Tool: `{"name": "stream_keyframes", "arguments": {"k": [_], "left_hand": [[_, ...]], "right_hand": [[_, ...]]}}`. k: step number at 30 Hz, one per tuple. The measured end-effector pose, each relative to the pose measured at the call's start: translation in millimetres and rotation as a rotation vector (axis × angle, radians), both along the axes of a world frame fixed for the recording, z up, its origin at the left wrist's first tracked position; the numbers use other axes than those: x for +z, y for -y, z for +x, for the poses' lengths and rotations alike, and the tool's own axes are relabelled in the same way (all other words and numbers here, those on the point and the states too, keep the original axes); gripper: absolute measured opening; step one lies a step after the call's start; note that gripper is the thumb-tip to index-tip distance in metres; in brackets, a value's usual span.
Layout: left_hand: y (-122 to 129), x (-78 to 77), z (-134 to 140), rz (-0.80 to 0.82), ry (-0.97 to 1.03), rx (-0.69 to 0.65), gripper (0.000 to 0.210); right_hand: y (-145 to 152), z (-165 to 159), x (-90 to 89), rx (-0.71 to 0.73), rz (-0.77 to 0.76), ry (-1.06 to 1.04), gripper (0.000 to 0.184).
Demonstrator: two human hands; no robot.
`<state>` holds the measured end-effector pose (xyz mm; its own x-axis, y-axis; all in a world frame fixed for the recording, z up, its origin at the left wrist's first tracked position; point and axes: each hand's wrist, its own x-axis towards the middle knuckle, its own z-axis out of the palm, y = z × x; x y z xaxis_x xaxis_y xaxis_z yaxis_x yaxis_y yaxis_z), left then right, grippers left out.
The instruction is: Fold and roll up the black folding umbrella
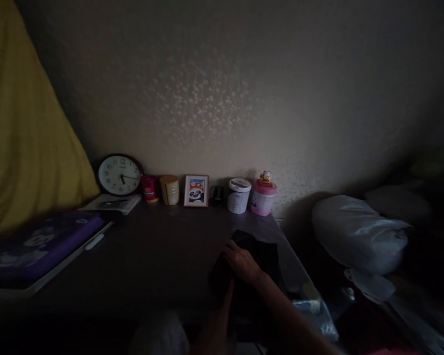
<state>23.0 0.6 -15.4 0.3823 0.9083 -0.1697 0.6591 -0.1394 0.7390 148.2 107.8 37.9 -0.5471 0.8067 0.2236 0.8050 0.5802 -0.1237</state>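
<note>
A black cloth [264, 254], crumpled and very dark, lies near the right edge of the table. My right hand [241, 262] is on its left part, fingers curled into the fabric. Just below, my left hand [227, 298] reaches up from the front edge and touches the lower left of the cloth. One stretched digit of it shows; its other fingers are lost in the dark fabric and shadow.
Against the wall stand a clock [120, 174], a red can [150, 190], a yellow container [170, 190], a framed panda picture [196, 191] and two tubs [239, 197]. A purple case [44, 241] lies left. White bags [358, 234] sit beyond the table's right edge.
</note>
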Motion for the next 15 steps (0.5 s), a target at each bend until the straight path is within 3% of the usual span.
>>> {"name": "stream_keyframes", "arguments": {"k": [8, 15], "left_hand": [[5, -6.4, 7, 0.010, -0.035, 0.038, 0.078], [3, -8.1, 10, -0.002, -0.084, 0.057, 0.071]], "right_hand": [[45, 22, -6.3, 0.068, 0.053, -0.134, 0.015], [17, 32, -19.5, 0.034, 0.088, -0.103, 0.025]]}}
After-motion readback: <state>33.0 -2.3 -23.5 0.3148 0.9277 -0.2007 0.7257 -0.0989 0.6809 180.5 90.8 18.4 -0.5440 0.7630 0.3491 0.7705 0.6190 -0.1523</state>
